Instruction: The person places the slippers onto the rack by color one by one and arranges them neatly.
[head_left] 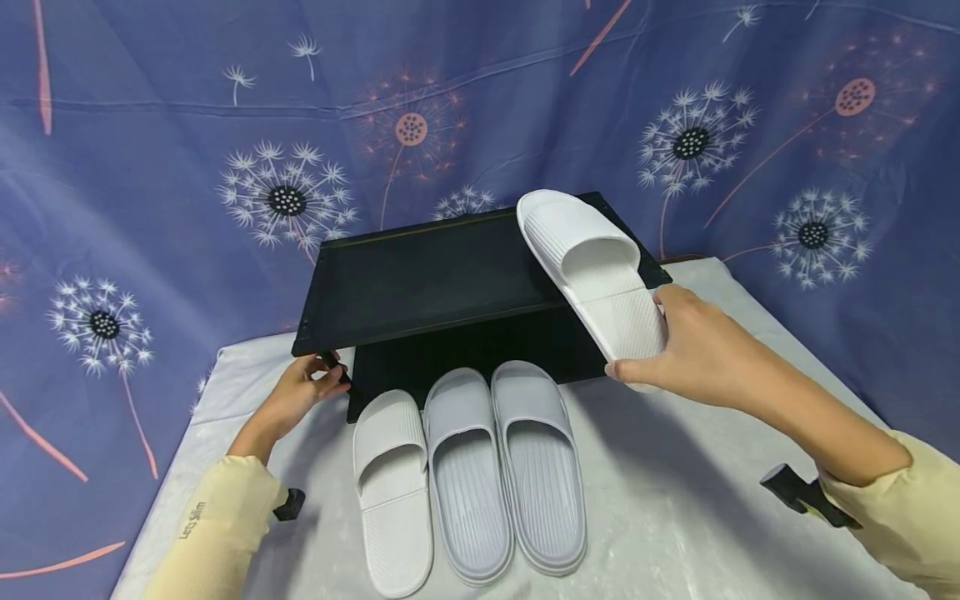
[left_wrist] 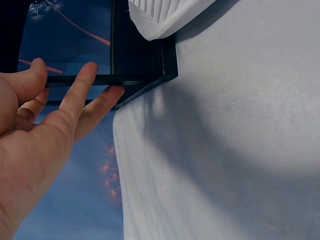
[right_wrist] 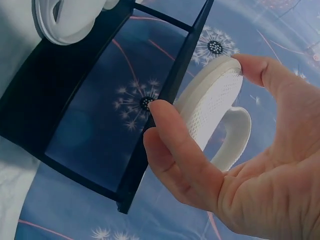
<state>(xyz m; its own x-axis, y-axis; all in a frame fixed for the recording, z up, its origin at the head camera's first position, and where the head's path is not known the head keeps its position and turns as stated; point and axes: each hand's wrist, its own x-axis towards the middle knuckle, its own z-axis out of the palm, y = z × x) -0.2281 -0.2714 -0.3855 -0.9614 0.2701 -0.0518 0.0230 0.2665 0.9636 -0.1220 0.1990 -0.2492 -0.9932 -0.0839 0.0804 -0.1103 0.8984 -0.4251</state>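
Note:
A black two-tier shoe rack (head_left: 427,279) stands at the back of the table. My left hand (head_left: 288,404) grips its left-side post (left_wrist: 132,79), the thumb on one side and fingers on the other. High at the rack's right end, my right hand (head_left: 701,350) holds a white slipper (head_left: 573,221) by its heel, thumb on one edge and fingers on the other. That slipper tilts with its toe over the top shelf. Another white slipper (head_left: 397,533) and two grey slippers (head_left: 476,508) (head_left: 547,496) lie side by side, toes at the rack's lower shelf.
A white cloth (head_left: 675,517) covers the table. Behind it hangs a blue curtain (head_left: 525,100) with a dandelion print, close to the rack's back. Dark wrist-worn devices (head_left: 806,496) sit at both cuffs.

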